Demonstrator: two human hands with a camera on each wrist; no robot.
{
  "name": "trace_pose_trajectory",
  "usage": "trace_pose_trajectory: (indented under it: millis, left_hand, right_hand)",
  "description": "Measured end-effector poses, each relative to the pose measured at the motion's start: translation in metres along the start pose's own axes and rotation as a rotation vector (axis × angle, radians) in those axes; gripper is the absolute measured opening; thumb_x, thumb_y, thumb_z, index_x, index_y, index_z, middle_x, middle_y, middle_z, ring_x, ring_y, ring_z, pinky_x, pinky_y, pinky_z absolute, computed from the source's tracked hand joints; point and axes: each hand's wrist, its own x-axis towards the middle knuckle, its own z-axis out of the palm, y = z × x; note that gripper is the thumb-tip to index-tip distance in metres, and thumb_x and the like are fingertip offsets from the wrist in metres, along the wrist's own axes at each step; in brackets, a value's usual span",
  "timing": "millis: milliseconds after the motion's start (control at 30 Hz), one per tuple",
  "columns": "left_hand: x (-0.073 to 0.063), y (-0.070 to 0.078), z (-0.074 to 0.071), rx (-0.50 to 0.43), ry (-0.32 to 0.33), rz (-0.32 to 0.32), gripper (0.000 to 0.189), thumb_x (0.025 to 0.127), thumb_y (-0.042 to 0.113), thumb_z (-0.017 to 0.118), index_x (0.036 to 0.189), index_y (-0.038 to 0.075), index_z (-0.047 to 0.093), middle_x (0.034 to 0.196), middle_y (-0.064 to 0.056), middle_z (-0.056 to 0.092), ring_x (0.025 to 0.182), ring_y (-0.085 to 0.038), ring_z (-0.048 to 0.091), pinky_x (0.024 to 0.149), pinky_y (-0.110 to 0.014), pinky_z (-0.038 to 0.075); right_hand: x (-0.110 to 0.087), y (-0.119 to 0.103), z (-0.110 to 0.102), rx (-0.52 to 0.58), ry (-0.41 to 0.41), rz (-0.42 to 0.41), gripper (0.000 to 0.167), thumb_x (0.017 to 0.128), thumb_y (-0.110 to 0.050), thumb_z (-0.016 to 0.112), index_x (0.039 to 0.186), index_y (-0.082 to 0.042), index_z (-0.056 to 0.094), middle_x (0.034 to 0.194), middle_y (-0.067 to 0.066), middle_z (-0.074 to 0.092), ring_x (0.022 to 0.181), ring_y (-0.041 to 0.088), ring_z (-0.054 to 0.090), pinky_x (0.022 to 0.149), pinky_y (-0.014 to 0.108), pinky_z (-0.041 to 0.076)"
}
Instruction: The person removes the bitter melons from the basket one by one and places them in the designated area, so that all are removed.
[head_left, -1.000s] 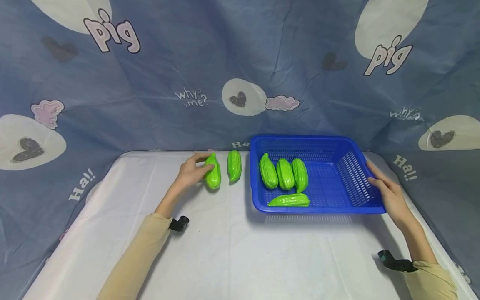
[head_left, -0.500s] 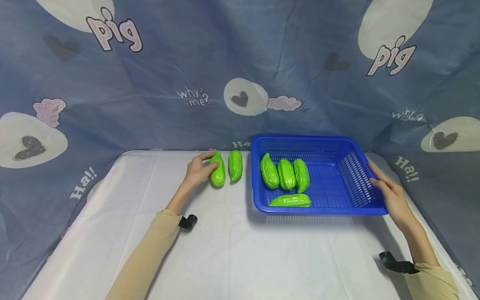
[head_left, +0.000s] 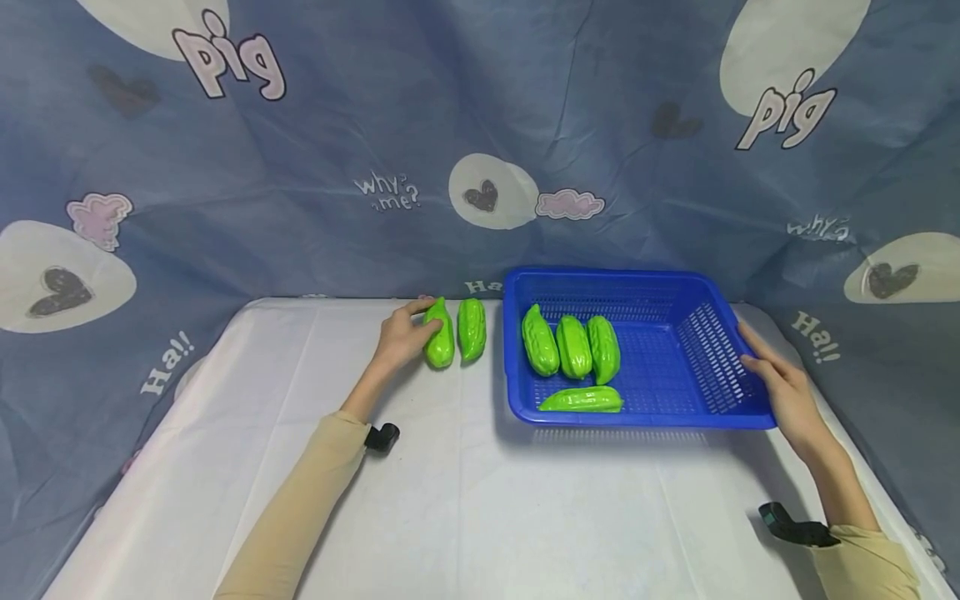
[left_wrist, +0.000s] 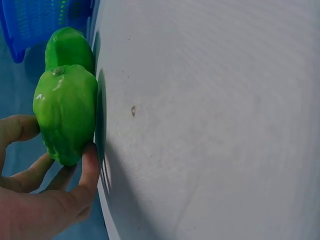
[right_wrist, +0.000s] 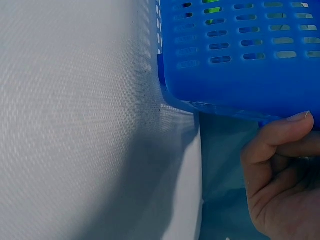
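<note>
Left wrist: grip [left_wrist: 50, 202], fingers [left_wrist: 22, 128] spread, pinches 1 green vegetable [left_wrist: 67, 115].

Near the center of the frame, the left hand [head_left: 401, 337] has carried the green gourd [head_left: 442, 343] it pinches to the right and slightly upward. The gap to the other gourd [head_left: 472, 330], on its right, has narrowed to a sliver, where a wider strip of white showed before. The tan sleeve [head_left: 315, 500] and black wrist camera [head_left: 382, 438] in the lower left have shifted rightward with the hand.
</note>
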Motion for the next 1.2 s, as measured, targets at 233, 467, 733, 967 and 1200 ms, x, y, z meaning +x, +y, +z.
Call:
trace_pose_trajectory:
  millis: [233,467,733,967,1200]
  left_hand:
    - [0.0026,-0.0011,0.0019,-0.003,-0.009,0.011,0.057,0.105,0.026,0.065,0.158,0.008,0.054,0.168,-0.017,0.048,0.159,-0.041,0.04,0.125,-0.055,0.045]
    - [0.0051,-0.002,0.0061,0.015,-0.006,0.041,0.056,0.106,0.026,0.062,0.158,0.008,0.054,0.171,-0.017,0.045,0.166,-0.035,0.029,0.134,-0.056,0.031]
    - [0.0041,-0.0019,0.0085,0.037,0.015,0.069,0.052,0.106,0.026,0.062,0.155,0.011,0.058,0.169,-0.018,0.047,0.16,-0.035,0.041,0.085,-0.036,0.048]
    - [0.0045,-0.0015,0.0099,0.041,0.035,0.071,0.049,0.106,0.027,0.063,0.152,0.013,0.062,0.166,-0.016,0.052,0.068,-0.016,0.054,0.061,-0.025,0.043]
    - [0.0041,-0.0009,0.0087,0.025,0.023,0.045,0.049,0.107,0.026,0.061,0.155,0.012,0.059,0.169,-0.017,0.048,0.14,-0.04,0.063,0.11,-0.049,0.057]
  right_hand:
    - [-0.0001,-0.0006,-0.0003,-0.005,0.001,0.002,0.054,0.116,-0.043,0.041,0.169,-0.041,0.025,0.179,-0.012,0.018,0.145,-0.014,0.027,0.118,0.011,0.022]
    - [0.0,0.0,-0.0001,-0.004,0.0,0.005,0.055,0.116,-0.043,0.041,0.169,-0.04,0.025,0.18,-0.008,0.018,0.144,-0.014,0.029,0.113,0.008,0.024]
    - [-0.0002,0.0001,-0.0008,-0.002,-0.004,0.004,0.055,0.117,-0.043,0.04,0.169,-0.04,0.025,0.18,-0.008,0.017,0.145,-0.012,0.029,0.118,0.014,0.024]
    - [-0.0003,-0.0009,-0.0002,0.013,-0.007,0.01,0.054,0.117,-0.043,0.04,0.169,-0.042,0.024,0.18,-0.01,0.015,0.157,-0.002,0.022,0.129,0.025,0.018]
    - [-0.0008,-0.0006,-0.0004,0.019,-0.012,0.014,0.054,0.117,-0.043,0.039,0.169,-0.042,0.023,0.181,-0.009,0.014,0.16,0.002,0.02,0.132,0.032,0.016]
